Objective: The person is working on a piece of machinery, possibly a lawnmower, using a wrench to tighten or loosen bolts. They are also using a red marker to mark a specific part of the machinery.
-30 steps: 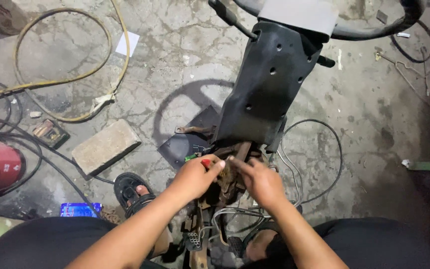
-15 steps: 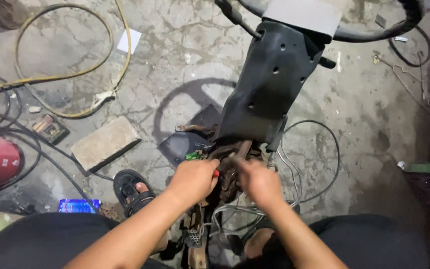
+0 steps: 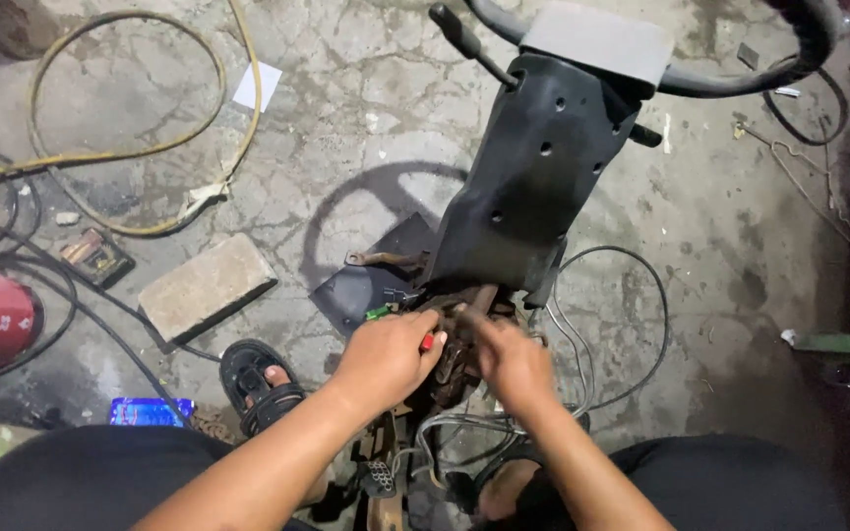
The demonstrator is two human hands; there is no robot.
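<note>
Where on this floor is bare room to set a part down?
Bare concrete lies between the yellow hose and the black panel, and right of the grey cables. Crowded: around both hands, and the far left among black cables.

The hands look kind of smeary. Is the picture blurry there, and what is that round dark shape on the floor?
Head view: the right hand is smeared by motion, the left hand sharper. The round dark shape on the cracked concrete floor is a shadow. Light is dim and uneven, darkest along the right edge.
</note>
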